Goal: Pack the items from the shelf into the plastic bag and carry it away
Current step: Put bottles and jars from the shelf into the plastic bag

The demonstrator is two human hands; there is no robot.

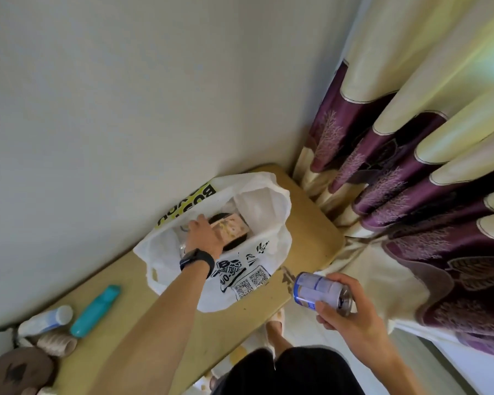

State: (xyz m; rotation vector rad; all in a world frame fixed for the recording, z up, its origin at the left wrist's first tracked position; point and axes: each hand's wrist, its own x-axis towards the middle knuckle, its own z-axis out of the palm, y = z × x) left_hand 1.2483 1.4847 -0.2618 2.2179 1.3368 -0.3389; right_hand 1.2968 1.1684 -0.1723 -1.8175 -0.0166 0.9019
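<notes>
Gripping a blue-and-white can [321, 290] sideways, its long axis aimed toward the plastic bag [268, 206] on the shelf [308, 226], the right hand [351, 317] waits just beside it; the left hand [204, 233] reaches inside onto a pink packet [234, 227], grip unclear.

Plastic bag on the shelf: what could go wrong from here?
1. The plastic bag is limp and sits near the front edge of the shelf; the left hand reaching inside could drag or tip it off.
2. The right hand holds the can out past the shelf edge, above the floor; a slip would probably drop it.
3. The teal bottle and white tube lie well away from the bag and may get left behind.
</notes>
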